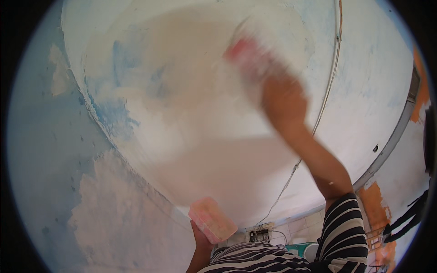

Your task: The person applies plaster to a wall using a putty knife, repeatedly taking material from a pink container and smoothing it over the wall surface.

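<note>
Looking from the left, there is the side wall [50, 150], blue paint showing through pale patches of filler, meeting the big front wall [364, 82] at a corner seam. Low and near, the left hand [200, 239] comes up from the bottom edge and grips a pink-smeared tray [212, 219] from beneath, fingers wrapped under it and the tray tilted, held just short of the wall. Above it spreads a broad wet patch of pale plaster [195, 113]. To the right, the right hand [282, 98] is raised high with the arm stretched nearly straight from its striped sleeve [343, 227], closed around the red handle of a trowel [246, 48]; the tool is blurred by motion, so I cannot tell how the blade sits on the surface. In my judgement, spreading well here calls for a flat, even press and long overlapping passes, with the tray kept level and close. Further right a thin cable [325, 95] runs down the wall, and orange paint [374, 200] shows near the tiled floor [302, 225].
</note>
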### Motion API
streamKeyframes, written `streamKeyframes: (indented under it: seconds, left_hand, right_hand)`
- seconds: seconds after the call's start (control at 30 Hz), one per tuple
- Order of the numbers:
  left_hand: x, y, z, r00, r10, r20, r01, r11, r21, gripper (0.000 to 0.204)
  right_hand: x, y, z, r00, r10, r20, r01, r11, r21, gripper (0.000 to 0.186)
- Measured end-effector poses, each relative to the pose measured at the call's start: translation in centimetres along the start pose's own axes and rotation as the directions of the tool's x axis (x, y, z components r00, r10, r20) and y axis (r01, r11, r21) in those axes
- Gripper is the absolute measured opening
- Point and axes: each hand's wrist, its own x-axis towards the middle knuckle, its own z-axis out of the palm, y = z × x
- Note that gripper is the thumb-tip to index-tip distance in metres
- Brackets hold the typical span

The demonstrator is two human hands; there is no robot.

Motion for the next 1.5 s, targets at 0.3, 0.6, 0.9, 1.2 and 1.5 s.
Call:
streamKeyframes:
  seconds: [0.3, 0.6, 0.9, 1.2, 1.5]
  left_hand:
    - [-0.9, 1.1, 0.0, 0.998, 0.041, -0.057, -0.041, 0.999, 0.003, 0.075]
    - [-1.2, 0.3, 0.9, 1.0, 0.01, 0.009, -0.01, 0.999, -0.04, 0.076]
    - [-1.4, 0.1, 0.6, 0.999, -0.023, 0.026, 0.025, 0.998, -0.058, 0.074]
    - [-0.5, 0.3, -0.8, 0.994, -0.078, 0.079, 0.086, 0.991, -0.106, 0.073]
    - [-0.3, 0.5, -1.5, 0.995, -0.084, 0.044, 0.084, 0.996, 0.001, 0.077]
  right_hand:
    - [-1.6, -3.6, -4.1, 0.902, -0.052, 0.429, -0.236, 0.772, 0.59, 0.052]
    - [-5.1, -3.8, -0.4, 0.951, -0.296, 0.093, 0.254, 0.914, 0.317, 0.056]
    - [1.3, 2.1, -4.1, 0.969, 0.217, -0.122, -0.129, 0.858, 0.497, 0.048]
    - [-8.1, -7.4, -1.9, 0.824, -0.347, 0.448, 0.024, 0.811, 0.585, 0.056]
    - [1.3, 5.7, -1.8, 0.935, 0.199, -0.294, -0.174, 0.978, 0.111, 0.042]
